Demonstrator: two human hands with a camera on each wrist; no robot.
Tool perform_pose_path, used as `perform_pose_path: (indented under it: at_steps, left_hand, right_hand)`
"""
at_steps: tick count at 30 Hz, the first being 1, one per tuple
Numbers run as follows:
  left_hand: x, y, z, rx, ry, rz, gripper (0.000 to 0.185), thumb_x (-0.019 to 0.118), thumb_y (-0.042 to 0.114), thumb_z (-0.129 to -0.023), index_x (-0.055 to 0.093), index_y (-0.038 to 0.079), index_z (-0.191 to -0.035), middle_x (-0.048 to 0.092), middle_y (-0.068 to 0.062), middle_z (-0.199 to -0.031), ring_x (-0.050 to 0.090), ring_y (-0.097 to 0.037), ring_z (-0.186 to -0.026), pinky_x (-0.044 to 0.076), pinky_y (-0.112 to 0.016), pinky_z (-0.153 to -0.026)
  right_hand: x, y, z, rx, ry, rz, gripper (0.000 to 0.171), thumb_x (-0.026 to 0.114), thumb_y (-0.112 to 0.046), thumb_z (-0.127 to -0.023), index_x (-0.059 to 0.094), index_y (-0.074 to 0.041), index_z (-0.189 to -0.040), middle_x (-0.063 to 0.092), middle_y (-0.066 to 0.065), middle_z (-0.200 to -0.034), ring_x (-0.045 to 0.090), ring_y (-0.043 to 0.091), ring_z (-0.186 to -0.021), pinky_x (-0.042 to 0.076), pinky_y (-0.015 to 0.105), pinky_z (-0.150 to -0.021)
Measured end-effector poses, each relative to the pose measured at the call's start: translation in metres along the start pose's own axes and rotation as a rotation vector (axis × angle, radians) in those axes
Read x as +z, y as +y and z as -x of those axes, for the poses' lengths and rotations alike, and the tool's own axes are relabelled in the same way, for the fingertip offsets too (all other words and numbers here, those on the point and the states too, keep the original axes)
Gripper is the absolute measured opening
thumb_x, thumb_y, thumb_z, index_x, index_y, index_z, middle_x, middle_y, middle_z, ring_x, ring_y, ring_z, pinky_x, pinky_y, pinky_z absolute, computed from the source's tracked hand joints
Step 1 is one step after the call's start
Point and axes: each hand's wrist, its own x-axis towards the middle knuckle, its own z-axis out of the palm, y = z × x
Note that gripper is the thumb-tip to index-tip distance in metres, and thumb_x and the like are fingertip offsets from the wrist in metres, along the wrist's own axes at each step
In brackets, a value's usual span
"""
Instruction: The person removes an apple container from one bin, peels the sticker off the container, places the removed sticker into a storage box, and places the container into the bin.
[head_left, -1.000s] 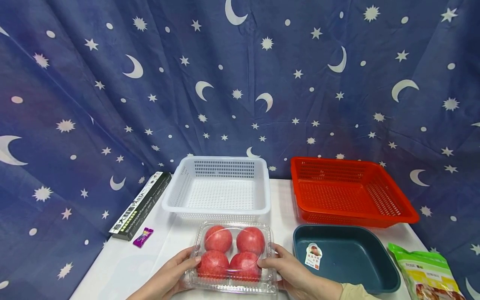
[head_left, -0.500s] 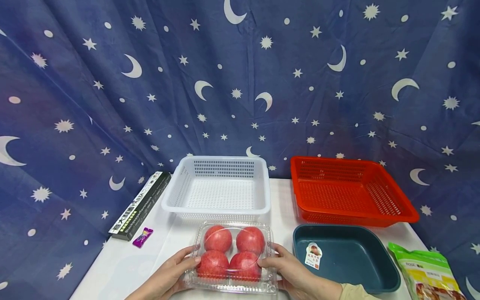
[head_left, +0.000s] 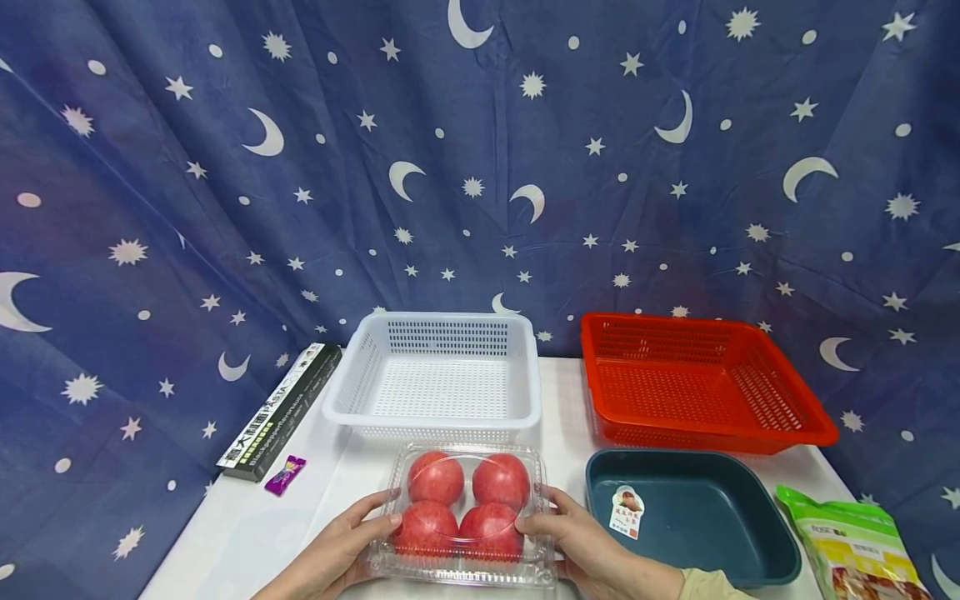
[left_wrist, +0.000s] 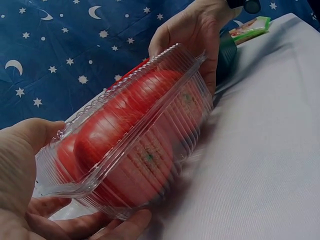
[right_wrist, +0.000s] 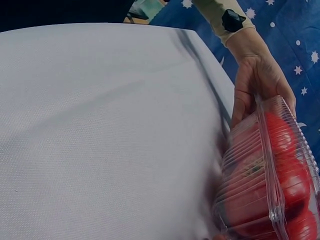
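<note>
A clear plastic clamshell box (head_left: 465,512) with several red round fruits stands at the near edge of the white table (head_left: 247,533). My left hand (head_left: 358,535) grips its left side, thumb on the lid and fingers under the base. My right hand (head_left: 561,533) grips the right side the same way. In the left wrist view the box (left_wrist: 135,135) lies tilted between my left hand (left_wrist: 22,165) and my right hand (left_wrist: 192,32). The right wrist view shows the box (right_wrist: 265,175) with my left hand (right_wrist: 257,80) on its far side.
A white basket (head_left: 442,421) stands behind the box and a red basket (head_left: 697,437) to its right. A dark teal tray (head_left: 750,550) with a sticker (head_left: 627,510) lies right of my right hand. A green bag (head_left: 855,550), a black box (head_left: 281,412) and a purple wrapper (head_left: 286,474) lie at the sides.
</note>
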Motion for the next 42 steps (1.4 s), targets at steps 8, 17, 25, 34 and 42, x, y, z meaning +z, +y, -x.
perform_pose_path:
  at_steps: [8,17,25,34,42]
  left_hand:
    - [0.004,0.005,0.007,-0.01,0.022,-0.08,0.073,0.056,0.031,-0.105,0.02,-0.002,-0.159,0.059,-0.018,-0.132,0.061,-0.028,-0.114,0.056,-0.05,-0.092]
    - [0.014,0.016,0.021,-0.03,0.08,-0.135,0.075,0.059,0.036,-0.104,0.023,0.0,-0.159,0.06,-0.016,-0.129,0.061,-0.027,-0.111,0.056,-0.049,-0.091]
    - [0.023,0.03,0.028,0.007,0.071,-0.136,0.073,0.058,0.035,-0.104,0.024,0.002,-0.159,0.059,-0.017,-0.132,0.062,-0.027,-0.11,0.057,-0.05,-0.088]
    - [0.031,0.049,0.03,0.062,0.051,-0.133,0.068,0.056,0.031,-0.105,0.025,0.004,-0.16,0.053,-0.02,-0.142,0.059,-0.028,-0.12,0.056,-0.051,-0.092]
    - [0.036,0.07,0.028,0.089,0.043,-0.107,0.07,0.057,0.029,-0.106,0.022,0.002,-0.159,0.049,-0.022,-0.143,0.062,-0.029,-0.118,0.057,-0.046,-0.091]
  right_hand:
    - [0.0,-0.002,0.006,0.001,-0.004,0.011,0.089,0.073,-0.023,-0.088,0.022,0.002,-0.157,0.047,0.026,-0.138,0.054,0.035,-0.112,0.052,0.048,-0.089]
    - [-0.001,-0.012,0.025,-0.006,-0.058,0.01,0.088,0.068,-0.025,-0.093,0.015,-0.002,-0.16,0.04,0.029,-0.142,0.052,0.037,-0.115,0.052,0.058,-0.096]
    - [0.002,-0.026,0.042,-0.067,-0.135,-0.12,0.088,0.063,-0.024,-0.098,0.004,-0.013,-0.162,0.043,0.023,-0.138,0.061,0.026,-0.101,0.059,0.045,-0.086]
    - [0.001,-0.048,0.05,-0.064,-0.149,-0.11,0.088,0.063,-0.03,-0.099,0.003,-0.021,-0.162,0.034,0.029,-0.15,0.058,0.035,-0.117,0.054,0.051,-0.096]
    - [0.001,-0.069,0.052,-0.022,-0.092,-0.104,0.093,0.07,-0.029,-0.095,0.008,-0.026,-0.163,0.016,0.026,-0.158,0.034,0.045,-0.134,0.049,0.054,-0.103]
